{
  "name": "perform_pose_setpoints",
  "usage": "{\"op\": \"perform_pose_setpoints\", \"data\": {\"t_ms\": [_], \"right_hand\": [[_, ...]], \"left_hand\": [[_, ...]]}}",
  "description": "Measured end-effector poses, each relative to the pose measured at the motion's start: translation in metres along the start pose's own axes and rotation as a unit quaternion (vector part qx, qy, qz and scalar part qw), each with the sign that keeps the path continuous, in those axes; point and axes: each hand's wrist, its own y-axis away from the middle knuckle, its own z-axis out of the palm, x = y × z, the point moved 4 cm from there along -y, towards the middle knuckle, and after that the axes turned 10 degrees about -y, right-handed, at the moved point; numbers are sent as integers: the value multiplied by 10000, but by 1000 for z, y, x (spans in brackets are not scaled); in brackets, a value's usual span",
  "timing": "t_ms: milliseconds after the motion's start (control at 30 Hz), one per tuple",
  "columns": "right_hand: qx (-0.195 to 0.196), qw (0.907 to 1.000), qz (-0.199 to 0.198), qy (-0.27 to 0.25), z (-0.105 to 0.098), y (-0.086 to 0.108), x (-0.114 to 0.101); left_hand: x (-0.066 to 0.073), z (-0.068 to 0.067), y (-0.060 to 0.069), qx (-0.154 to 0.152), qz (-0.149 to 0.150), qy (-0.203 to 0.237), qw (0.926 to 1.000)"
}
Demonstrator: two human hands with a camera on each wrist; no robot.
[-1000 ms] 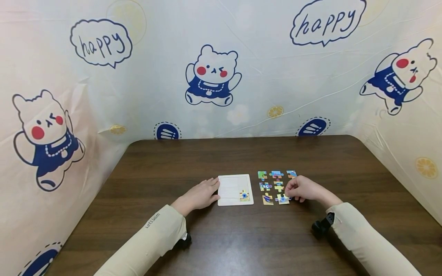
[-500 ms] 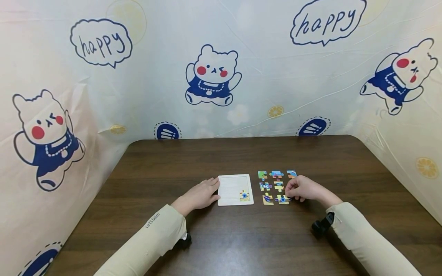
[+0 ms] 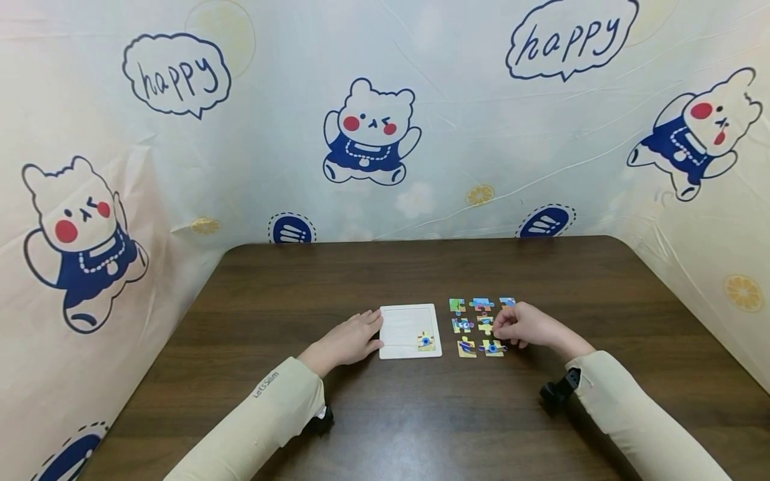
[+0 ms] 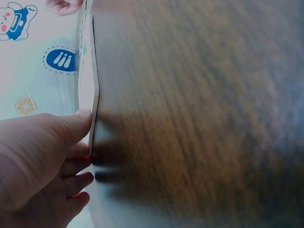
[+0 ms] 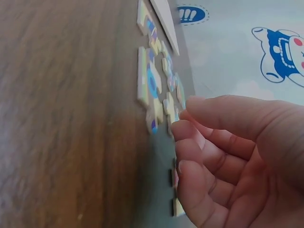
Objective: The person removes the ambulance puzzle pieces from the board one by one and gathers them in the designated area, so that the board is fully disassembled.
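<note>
My left hand (image 3: 349, 339) rests at the left edge of a white puzzle tray (image 3: 400, 321). In the left wrist view its thumb (image 4: 78, 126) touches the tray's rim, with the other fingers behind. A yellow puzzle piece with a blue dot (image 3: 426, 341) lies in the tray's lower right corner. Beside the middle yellow piece (image 3: 485, 325), my right hand (image 3: 529, 325) hovers over the loose pieces with loosely bent fingers. No piece shows between its thumb (image 5: 223, 111) and fingers. Just below lies a piece with a blue circle (image 3: 492, 347). The hand partly hides the pieces beneath it.
Several other loose pieces lie in rows right of the tray, among them a green one (image 3: 457, 305), a blue and red one (image 3: 482, 303) and a purple one (image 3: 466, 347). The brown wooden table (image 3: 385, 414) ends at a printed cloth (image 3: 252, 167).
My right hand has shifted slightly up and left, away from the piece with the blue circle and towards the middle yellow piece. The left hand and the tray stay put.
</note>
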Motion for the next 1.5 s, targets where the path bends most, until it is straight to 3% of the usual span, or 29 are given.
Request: {"op": "perform_pose_setpoints", "data": {"t_ms": [367,633,1167,1500], "right_hand": [[101,9988,-477,-20,14,-14,-24],[-39,9960,-892,-26,31,-24,-46],[-445,9917,-1192,188,65,-41,-65],[-623,9904,-1232,-97,82,-45,-71]], "left_hand": [[0,0,0,11,8,30,10000],[0,0,0,25,20,21,10000],[0,0,1,17,40,-26,10000],[0,0,-1,13,-7,-49,10000]]}}
